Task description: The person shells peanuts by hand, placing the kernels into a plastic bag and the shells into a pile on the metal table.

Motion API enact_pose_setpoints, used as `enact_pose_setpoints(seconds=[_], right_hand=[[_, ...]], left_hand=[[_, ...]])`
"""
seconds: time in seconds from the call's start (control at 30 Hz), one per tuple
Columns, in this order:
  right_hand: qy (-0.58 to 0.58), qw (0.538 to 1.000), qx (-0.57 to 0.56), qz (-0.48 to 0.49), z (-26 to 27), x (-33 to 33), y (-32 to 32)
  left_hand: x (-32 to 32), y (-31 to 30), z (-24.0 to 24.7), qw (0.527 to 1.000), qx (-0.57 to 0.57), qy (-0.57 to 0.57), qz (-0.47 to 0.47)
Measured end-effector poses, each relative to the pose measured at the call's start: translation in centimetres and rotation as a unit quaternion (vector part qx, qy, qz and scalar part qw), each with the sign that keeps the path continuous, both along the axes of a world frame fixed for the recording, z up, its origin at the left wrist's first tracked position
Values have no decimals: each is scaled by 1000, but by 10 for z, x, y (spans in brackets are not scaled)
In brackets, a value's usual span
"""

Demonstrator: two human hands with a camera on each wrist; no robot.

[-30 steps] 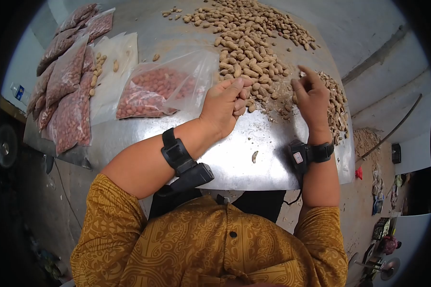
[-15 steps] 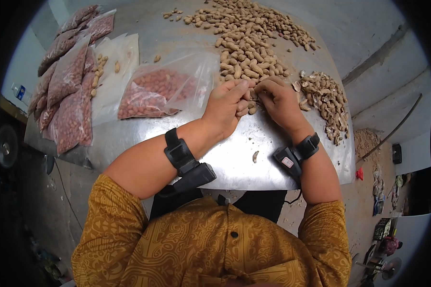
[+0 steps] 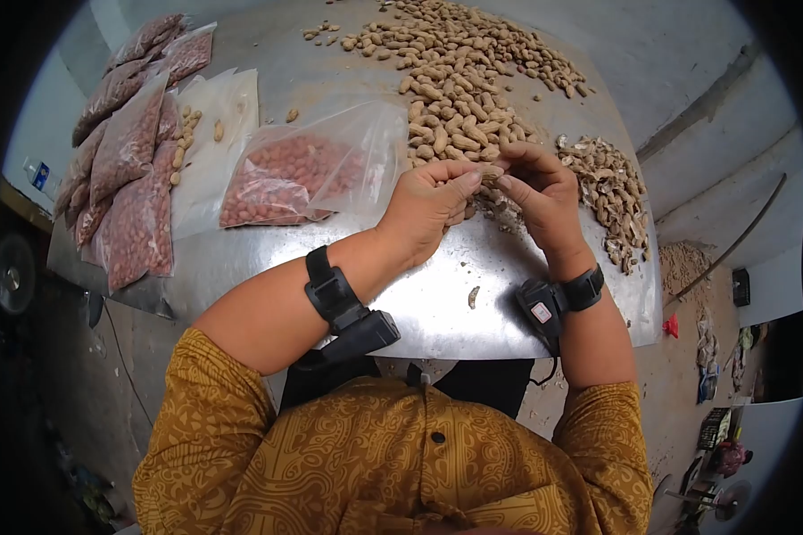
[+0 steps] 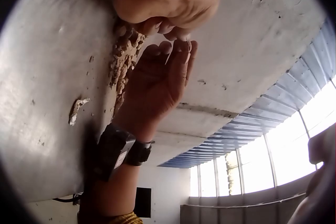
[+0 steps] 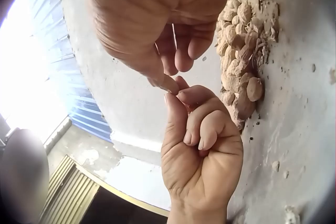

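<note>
In the head view, an unshelled peanut point(image 3: 489, 175) sits between the two hands, over the near end of a peanut pile point(image 3: 459, 116). My left hand point(image 3: 424, 212) pinches it between thumb and forefinger, its other fingers curled into the palm. Bits of red-skinned kernel point(image 5: 203, 153) show beneath those curled fingers in the right wrist view. My right hand point(image 3: 551, 203) meets the peanut from the other side, thumb and forefinger at its end, the remaining fingers loosely bent. The left wrist view has the right hand point(image 4: 157, 85) facing the left hand's knuckles point(image 4: 168, 3).
Left of the hands lies an open clear bag point(image 3: 285, 178) of red kernels. Filled bags point(image 3: 120, 160) are stacked at the far left, beside flat empty bags point(image 3: 227, 116) with several peanuts on top. Broken shells point(image 3: 611, 192) are heaped at right on the metal table point(image 3: 419, 312).
My right hand was over the shell heap, fingers parted, then came left to meet my left hand. Now a peanut shows between the fingertips. The left hand has stayed nearly in place.
</note>
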State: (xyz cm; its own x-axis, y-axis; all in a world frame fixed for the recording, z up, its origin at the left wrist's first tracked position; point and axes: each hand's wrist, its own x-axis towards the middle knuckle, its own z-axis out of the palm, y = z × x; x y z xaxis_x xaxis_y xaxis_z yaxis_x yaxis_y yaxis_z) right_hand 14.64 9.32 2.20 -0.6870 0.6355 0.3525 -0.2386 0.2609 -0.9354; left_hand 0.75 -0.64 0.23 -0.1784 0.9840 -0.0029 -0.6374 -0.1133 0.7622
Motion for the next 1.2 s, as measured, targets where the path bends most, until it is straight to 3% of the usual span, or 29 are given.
enact_pose_setpoints(seconds=[0.17, 0.37, 0.47, 0.57, 0.87, 1.2], right_hand=[[-17, 999, 31, -12, -1, -4, -2], [-4, 1000, -6, -30, -8, -8, -4], [-19, 991, 118, -62, -6, -9, -5], [-25, 998, 37, -36, 0, -9, -13], [-114, 988, 84, -59, 2, -5, -14], [-122, 986, 73, -83, -2, -6, -6]], left_hand=[[-2, 1, -4, 999, 12, -37, -17], [-2, 2, -5, 1000, 9, -16, -25], [-4, 3, -7, 1000, 4, 6, -25], [-1, 0, -1, 999, -27, 21, 29], [-1, 1, -2, 999, -18, 12, 29], [-2, 0, -1, 999, -21, 14, 19]])
